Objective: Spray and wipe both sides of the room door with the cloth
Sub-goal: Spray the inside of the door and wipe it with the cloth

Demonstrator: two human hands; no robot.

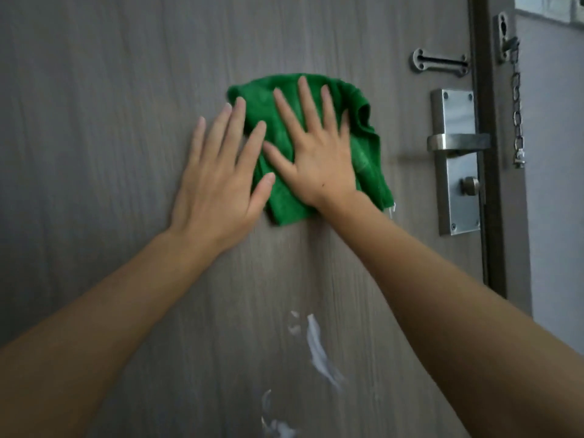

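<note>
A grey wood-grain door (94, 121) fills the view. A green cloth (368, 153) lies bunched flat against it at chest height. My right hand (316, 153) presses on the cloth with straight, spread fingers. My left hand (218, 172) lies flat on the door just left of it, with the index finger and thumb overlapping the cloth's left edge. White foam streaks (319, 349) run down the door below my hands. No spray bottle is in view.
A metal lever handle (458, 143) on a steel plate sits at the door's right edge, with a thumb-turn knob (470, 185) below. A slide bracket (439, 62) is above it. A security chain (517, 115) hangs from the frame beside a pale wall (556, 184).
</note>
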